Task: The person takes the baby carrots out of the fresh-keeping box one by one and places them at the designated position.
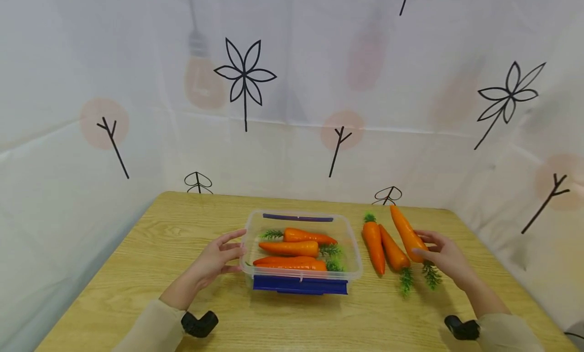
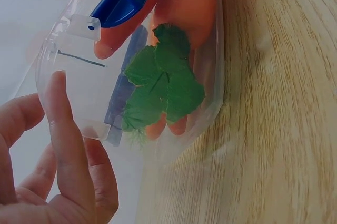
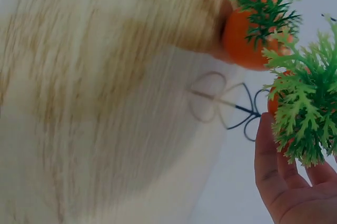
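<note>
Two hands. Right hand (image 1: 444,255): thumb and fingers pinching one carrot (image 1: 405,234) near its leafy end, out to the right of the box; can't tell if it's off the table. Left hand (image 1: 215,258): fingers spread, only slightly bent, fingertips touching the left end of the box (image 1: 358,250), not clenched. Two loose carrots, first (image 1: 374,245) and second (image 1: 393,250), lie between the box and the held carrot, the first nearest the box, leaves pointing away from the person, the second leaves toward the person. One box, clear, with at least three carrots (image 1: 292,248) inside; exact count unclear. Two blue clips seen, front clip (image 1: 301,286) and back clip (image 1: 298,218). Under the box: one wood-grain table (image 1: 292,324); behind it: white printed cloth (image 1: 296,42).
</note>
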Motion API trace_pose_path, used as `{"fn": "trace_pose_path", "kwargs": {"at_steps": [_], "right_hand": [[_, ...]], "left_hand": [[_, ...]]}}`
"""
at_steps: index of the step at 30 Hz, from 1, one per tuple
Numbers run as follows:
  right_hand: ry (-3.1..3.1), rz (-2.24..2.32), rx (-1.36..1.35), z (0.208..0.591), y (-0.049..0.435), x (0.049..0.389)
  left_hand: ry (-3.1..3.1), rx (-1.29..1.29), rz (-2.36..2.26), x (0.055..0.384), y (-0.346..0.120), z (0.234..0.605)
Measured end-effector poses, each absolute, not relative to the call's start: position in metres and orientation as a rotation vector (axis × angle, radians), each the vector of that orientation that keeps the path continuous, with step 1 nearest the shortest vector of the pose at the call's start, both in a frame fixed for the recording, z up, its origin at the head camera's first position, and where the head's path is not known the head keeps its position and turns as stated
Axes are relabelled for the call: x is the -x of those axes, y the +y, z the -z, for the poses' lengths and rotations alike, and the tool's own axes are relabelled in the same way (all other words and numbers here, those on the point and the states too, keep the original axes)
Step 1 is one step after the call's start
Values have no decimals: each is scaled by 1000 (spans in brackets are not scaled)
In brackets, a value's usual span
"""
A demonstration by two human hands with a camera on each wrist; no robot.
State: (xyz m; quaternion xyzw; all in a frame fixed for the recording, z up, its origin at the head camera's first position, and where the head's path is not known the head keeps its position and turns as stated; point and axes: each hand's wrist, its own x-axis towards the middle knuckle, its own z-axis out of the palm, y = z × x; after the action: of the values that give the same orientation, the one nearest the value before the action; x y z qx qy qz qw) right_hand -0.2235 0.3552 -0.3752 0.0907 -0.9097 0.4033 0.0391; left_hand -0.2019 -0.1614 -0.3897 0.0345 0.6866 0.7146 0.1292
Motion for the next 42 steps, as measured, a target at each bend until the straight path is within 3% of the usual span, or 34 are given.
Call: {"fn": "trace_pose_path", "kwargs": {"at_steps": [24,42], "right_hand": [[-2908,-1241,-320,404,373,240],[-2901,-1199,-325,389,377,238]], "left_hand": [[2010,-81,-2073,201,-161,387],[1989,-96,-2084,201,-160,389]]}}
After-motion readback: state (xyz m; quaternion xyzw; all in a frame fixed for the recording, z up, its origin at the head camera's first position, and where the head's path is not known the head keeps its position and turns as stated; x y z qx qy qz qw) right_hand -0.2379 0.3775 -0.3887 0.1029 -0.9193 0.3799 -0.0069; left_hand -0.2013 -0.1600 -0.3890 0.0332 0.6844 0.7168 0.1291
